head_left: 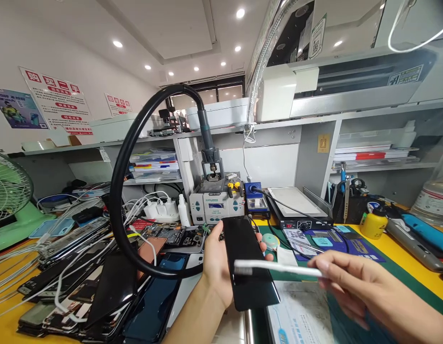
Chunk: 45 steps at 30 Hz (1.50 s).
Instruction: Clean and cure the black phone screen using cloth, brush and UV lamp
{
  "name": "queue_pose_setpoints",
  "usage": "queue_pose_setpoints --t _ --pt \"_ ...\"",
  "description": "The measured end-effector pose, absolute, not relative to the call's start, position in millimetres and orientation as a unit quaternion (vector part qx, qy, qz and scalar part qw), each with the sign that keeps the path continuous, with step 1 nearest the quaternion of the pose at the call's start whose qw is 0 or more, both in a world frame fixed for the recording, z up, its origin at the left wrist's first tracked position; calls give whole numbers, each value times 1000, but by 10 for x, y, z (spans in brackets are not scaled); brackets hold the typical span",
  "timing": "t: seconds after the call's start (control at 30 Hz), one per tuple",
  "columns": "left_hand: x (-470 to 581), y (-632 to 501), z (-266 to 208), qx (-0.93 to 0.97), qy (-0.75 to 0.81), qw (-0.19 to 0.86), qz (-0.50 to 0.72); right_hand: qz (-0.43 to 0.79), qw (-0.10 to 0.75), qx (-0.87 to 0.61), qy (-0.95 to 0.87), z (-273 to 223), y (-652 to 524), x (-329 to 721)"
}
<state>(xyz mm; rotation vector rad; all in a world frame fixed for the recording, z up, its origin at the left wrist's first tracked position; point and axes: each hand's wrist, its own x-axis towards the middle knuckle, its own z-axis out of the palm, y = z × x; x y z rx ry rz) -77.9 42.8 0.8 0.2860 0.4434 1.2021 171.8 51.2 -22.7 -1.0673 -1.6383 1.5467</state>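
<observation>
My left hand (217, 267) is closed round a black smartphone (244, 248), its thumb along the left edge and its fingertips showing at the right edge. The phone's dark glossy face is turned up toward me. Between the thumb and fingers of my right hand (353, 282) is the handle of a slim white brush (282, 267). Its bristled end lies over the lower part of the phone and is smeared by motion. I cannot tell whether the bristles touch the glass.
Phone parts and boards (110, 286) with white cables crowd the left, beside a green fan (13, 205). A thick black hose (117, 191) arches from a hot-air station (216, 208). A heating plate (296, 205) and yellow bottle (374, 222) stand at right.
</observation>
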Motion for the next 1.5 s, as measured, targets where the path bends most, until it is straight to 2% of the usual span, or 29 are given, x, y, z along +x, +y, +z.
queue_pose_setpoints --t 0.07,0.17,0.33,0.4,0.47,0.63,0.73,1.27,1.5 --pt "-766 423 16 132 213 793 556 560 359 -438 -605 -259 570 1712" --pt "-753 426 30 133 218 791 556 526 353 -459 -623 -256 548 1702" --pt "-764 427 26 139 210 785 566 567 210 -395 -692 -188 346 1704" --pt "-768 421 19 141 208 784 568 579 184 -389 -692 -166 304 1704" --pt "-770 416 14 142 209 784 567 589 202 -383 -682 -153 319 1700" --pt "-784 425 13 143 207 792 557 605 331 -406 -600 -166 496 1733" --pt "-798 443 4 143 209 793 554 606 368 -419 -567 -197 566 1770" --pt "-844 433 40 126 232 780 567 565 393 -453 -567 -212 700 1806" --pt "-933 465 33 124 217 773 583 541 345 -452 -620 -143 700 1856"
